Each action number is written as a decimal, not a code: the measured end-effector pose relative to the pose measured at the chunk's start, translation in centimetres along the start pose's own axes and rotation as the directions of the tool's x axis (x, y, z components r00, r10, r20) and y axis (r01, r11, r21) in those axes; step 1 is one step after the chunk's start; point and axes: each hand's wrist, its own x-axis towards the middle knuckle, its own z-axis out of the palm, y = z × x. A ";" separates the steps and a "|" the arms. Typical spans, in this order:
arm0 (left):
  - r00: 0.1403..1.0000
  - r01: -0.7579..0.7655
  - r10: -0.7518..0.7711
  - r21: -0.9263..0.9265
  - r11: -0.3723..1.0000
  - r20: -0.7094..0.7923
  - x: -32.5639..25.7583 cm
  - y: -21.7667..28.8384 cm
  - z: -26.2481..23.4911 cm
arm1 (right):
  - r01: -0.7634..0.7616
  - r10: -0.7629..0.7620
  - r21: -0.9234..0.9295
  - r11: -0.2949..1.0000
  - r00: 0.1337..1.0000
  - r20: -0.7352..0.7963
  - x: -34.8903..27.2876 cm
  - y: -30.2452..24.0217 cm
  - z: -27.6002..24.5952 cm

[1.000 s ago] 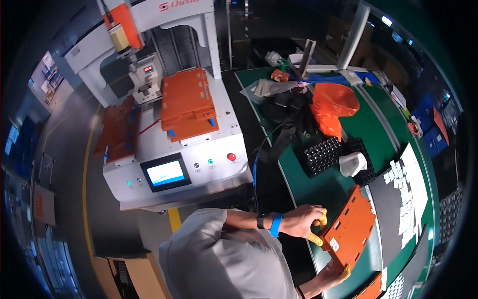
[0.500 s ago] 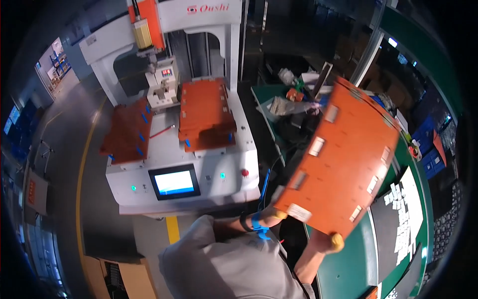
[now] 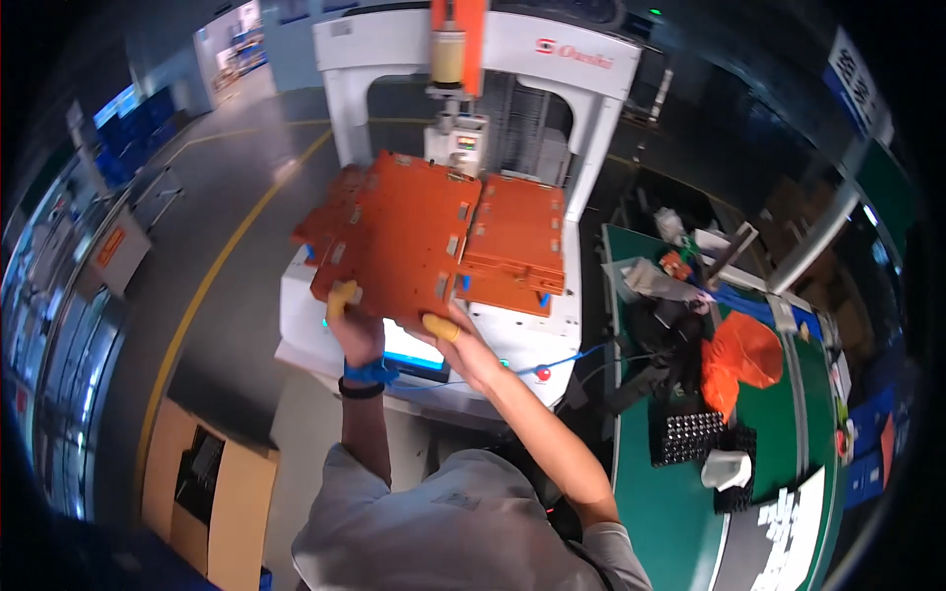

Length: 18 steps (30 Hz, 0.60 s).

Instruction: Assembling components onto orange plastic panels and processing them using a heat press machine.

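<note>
My left hand and my right hand grip the near edge of a flat orange-red fixture plate with small metal pieces along its sides. Yellow finger covers show on both hands. The plate is held over the left side of a white benchtop machine, in front of its head. Partly hidden beneath it is another orange-red plate on the left station. A third orange-red plate lies on the right station, with blue pegs near its front edge. A blue wrist strap with a cord circles my left wrist.
The machine's vertical head stands behind the plate. A red button sits on the front panel. At right, a green workbench carries an orange bag, black trays and white pieces. An open cardboard box is at lower left.
My hands have carried the held plate from above the green bench at right to over the machine's left side. The view has turned left, so the machine now appears more central.
</note>
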 end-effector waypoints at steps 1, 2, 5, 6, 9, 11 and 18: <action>1.000 0.012 -0.012 -0.022 1.000 -0.029 1.0 1.0 0.1 | -0.045 0.043 0.039 0.998 0.998 0.052 0.9 0.3 0.1; 0.994 -0.032 0.028 -0.041 0.999 -0.102 1.6 1.0 0.8 | -0.035 0.035 -0.015 0.999 0.999 0.039 1.4 0.7 0.4; 0.993 -0.070 0.073 0.035 0.997 -0.096 5.3 2.4 -2.7 | -0.085 0.094 -0.117 0.990 0.993 0.075 0.8 1.2 0.8; 0.999 -0.003 0.006 0.065 0.998 -0.044 7.2 2.7 -5.7 | -0.109 0.114 -0.114 0.988 0.993 0.040 0.2 1.3 0.3; 0.997 -0.047 0.051 0.079 0.996 -0.056 10.7 2.4 -5.8 | -0.159 0.154 -0.210 0.965 0.987 -0.039 -1.2 -0.4 -0.8; 0.993 -0.025 0.029 0.042 0.999 -0.115 13.7 2.9 -6.7 | -0.149 0.144 -0.271 0.951 0.989 -0.037 -2.1 -1.8 -1.7; 0.995 0.053 -0.045 0.090 0.995 -0.086 22.5 2.0 -11.2 | -0.041 0.020 -0.193 0.980 0.994 -0.109 -3.8 -2.8 -5.2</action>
